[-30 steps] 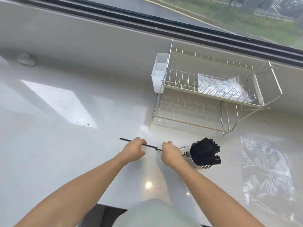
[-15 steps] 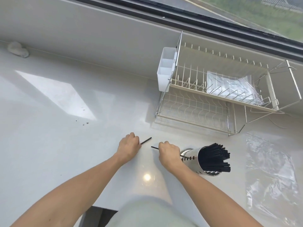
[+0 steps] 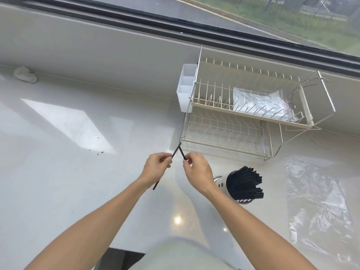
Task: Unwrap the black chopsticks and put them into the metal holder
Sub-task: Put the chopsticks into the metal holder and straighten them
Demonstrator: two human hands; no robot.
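My left hand (image 3: 155,168) pinches one black chopstick (image 3: 175,152), which runs from below the wrist up to the right. In my right hand (image 3: 197,169) is a second black chopstick (image 3: 182,153), gripped near one end. The two tips cross just above the hands, in front of the rack's corner. To the right of my right wrist stands the round metal holder (image 3: 223,185), filled with several black chopsticks (image 3: 245,184) fanning to the right. I cannot tell whether any wrapper is on the held sticks.
A two-tier wire dish rack (image 3: 249,121) stands behind the hands, with a white plastic caddy (image 3: 186,88) on its left and a clear bag (image 3: 259,102) in its upper tier. Clear plastic sheets (image 3: 315,201) lie at the right. A crumpled white lump (image 3: 24,75) sits far left.
The chopsticks lay end to end, low over the counter; they have since come apart, one per hand. Both hands have lifted and turned the sticks upward until the tips cross.
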